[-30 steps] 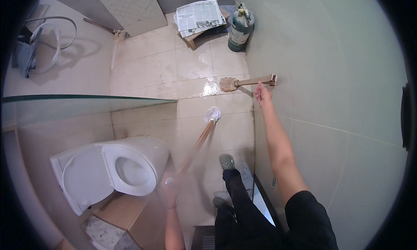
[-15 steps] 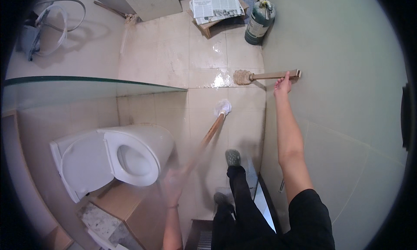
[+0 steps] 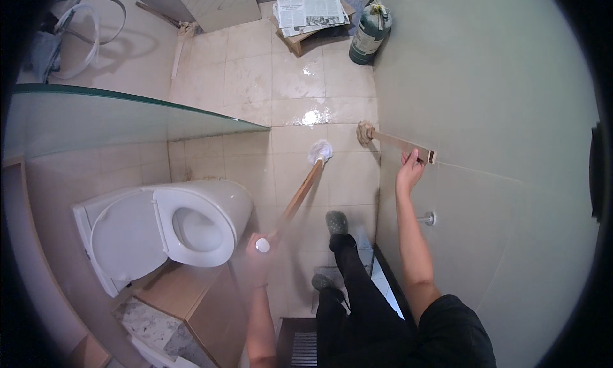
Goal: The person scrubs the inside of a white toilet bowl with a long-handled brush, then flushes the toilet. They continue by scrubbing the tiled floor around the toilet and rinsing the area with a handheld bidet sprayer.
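My left hand (image 3: 257, 260) is closed round the upper end of a mop (image 3: 300, 200) with a wooden handle and a white cap. Its white head rests on the tiled floor ahead of my feet. Out to the right, my right hand (image 3: 410, 172) grips the top end of a second mop (image 3: 399, 143), which has a flat wooden handle. That one's shaggy tan head (image 3: 365, 133) is down by the foot of the right wall. Haze blurs my left hand and the handle near it.
A white toilet (image 3: 211, 230) with its lid up stands at left, behind a glass panel (image 3: 147, 106). Newspapers (image 3: 310, 10) and a dark green gas cylinder (image 3: 370, 32) are at the far end. The floor (image 3: 300, 112) shines wet. A metal fitting (image 3: 428, 218) juts from the right wall.
My right hand has come nearer with the tan mop, whose head has shifted nearer and toward the right wall. The left-hand mop's capped end now shows; its head stays on the floor.
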`<act>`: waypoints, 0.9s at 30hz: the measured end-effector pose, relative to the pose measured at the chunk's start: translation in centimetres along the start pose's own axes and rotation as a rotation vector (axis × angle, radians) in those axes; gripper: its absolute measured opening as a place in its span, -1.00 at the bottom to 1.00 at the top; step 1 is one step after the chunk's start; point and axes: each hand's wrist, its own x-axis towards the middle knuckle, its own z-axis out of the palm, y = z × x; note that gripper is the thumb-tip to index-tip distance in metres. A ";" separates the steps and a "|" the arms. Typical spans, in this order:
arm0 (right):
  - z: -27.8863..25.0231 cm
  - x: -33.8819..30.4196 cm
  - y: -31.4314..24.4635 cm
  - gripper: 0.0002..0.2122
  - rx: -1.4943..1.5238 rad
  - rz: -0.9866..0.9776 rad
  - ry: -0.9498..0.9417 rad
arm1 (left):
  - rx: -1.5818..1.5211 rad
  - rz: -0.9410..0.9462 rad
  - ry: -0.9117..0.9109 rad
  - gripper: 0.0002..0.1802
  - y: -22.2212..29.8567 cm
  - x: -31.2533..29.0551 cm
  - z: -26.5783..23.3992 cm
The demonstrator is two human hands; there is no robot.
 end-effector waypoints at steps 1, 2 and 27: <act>-1.0 -0.6 0.0 -0.44 -0.003 0.043 0.018 | 0.040 -0.050 -0.008 -0.75 0.1 -0.1 0.0; -2.1 -1.1 0.0 -0.45 -0.069 0.012 -0.015 | -0.008 -0.003 0.004 -0.75 0.2 -0.1 0.0; -5.4 -1.7 1.0 -0.51 -0.292 -0.015 -0.084 | -0.108 -0.053 -0.017 -0.68 -1.6 0.9 -0.3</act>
